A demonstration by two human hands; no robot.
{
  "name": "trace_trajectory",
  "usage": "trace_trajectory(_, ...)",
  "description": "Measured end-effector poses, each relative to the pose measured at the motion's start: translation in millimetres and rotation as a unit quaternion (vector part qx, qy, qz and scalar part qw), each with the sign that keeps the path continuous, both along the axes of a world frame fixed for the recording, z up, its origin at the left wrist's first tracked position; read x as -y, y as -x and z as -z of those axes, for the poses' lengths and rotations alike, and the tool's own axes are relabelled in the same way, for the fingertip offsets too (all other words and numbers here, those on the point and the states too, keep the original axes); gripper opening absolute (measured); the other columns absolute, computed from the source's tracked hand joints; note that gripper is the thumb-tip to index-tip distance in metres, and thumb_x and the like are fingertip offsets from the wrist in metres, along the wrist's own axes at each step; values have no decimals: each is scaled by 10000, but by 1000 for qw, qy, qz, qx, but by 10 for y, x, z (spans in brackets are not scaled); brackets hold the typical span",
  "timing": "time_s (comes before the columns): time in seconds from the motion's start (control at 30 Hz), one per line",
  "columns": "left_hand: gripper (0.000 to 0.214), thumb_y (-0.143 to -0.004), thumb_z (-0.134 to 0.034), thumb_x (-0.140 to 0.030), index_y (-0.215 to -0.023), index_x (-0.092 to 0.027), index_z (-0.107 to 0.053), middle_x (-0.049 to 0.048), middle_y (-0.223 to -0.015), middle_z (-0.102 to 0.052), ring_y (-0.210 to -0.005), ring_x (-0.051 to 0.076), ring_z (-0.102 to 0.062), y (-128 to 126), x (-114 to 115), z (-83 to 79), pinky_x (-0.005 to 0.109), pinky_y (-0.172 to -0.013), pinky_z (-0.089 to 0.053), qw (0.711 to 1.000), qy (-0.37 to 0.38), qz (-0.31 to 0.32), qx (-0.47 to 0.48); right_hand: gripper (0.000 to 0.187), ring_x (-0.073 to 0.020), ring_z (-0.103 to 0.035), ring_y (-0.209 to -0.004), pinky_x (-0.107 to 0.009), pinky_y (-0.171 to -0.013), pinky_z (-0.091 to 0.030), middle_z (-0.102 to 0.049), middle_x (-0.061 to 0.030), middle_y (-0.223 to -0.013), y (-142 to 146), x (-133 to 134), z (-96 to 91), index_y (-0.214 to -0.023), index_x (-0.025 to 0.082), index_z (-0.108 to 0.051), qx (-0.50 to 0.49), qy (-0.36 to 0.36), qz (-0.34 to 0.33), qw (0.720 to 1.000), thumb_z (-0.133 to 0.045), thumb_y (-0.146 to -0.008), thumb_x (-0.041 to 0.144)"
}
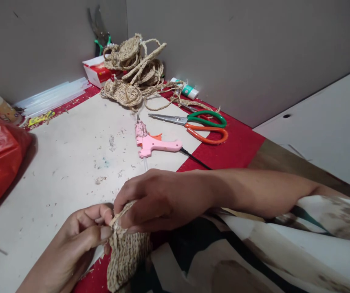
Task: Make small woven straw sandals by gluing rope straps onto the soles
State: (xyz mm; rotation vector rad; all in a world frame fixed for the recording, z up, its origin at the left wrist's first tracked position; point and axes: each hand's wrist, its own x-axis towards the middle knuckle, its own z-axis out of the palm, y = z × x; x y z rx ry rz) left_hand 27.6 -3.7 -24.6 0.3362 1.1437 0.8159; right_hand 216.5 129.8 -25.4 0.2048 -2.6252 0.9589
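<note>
Just beyond woven piece (128, 252), glue gun (159, 145), scissors (179, 119)

Woven piece (128, 256) partly behind right hand (159, 199)

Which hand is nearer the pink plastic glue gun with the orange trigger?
Right. The right hand is just below the glue gun in the picture; the left hand is farther off, down and left.

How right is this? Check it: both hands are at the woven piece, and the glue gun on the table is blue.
The colour is wrong: the head view shows the glue gun on the table is pink. The left hand and right hand are at the woven piece, as stated.
</note>
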Motion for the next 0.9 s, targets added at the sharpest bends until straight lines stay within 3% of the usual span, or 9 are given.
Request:
trace_trajectory(0.13,42,-740,-681,-206,-753,-207,-641,-13,-657,-557,-553,100,-463,5,43,39,230,-536,-358,1000,12,2,10,228,-114,-612,-988,-191,-856,-466,-667,-92,-1106,-5,0,-4,-929,104,-696,-4,-8,-4,1000,-506,-933,231)
trace_trajectory(0.43,22,-770,-637,-192,-750,-198,-630,-17,-663,-495,-609,106,-389,85,108,153,222,-557,-321,993,-28,36,-106,209,-96,-623,-957,-173,-813,-467,-684,-96,-1063,9,-12,-4,-968,93,-680,30,53,1,998,-518,-927,217)
trace_trajectory(0.67,99,-820,-624,-309,-789,-217,-637,-11,-697,-519,-630,115,-412,66,85,118,234,-589,-353,994,-23,55,-90,215,-127,-643,-947,-217,-801,-479,-697,-70,-1015,-18,54,-18,-927,114,-665,28,-9,47,998,-485,-923,231)
trace_trajectory(0.9,48,-803,-647,-249,-772,-215,-635,-30,-607,-485,-568,97,-421,-25,85,81,215,-556,-352,999,-2,-24,-41,218,-115,-648,-911,-207,-784,-476,-697,-55,-1047,-28,30,-49,-883,123,-684,34,-36,35,998,-492,-922,217)
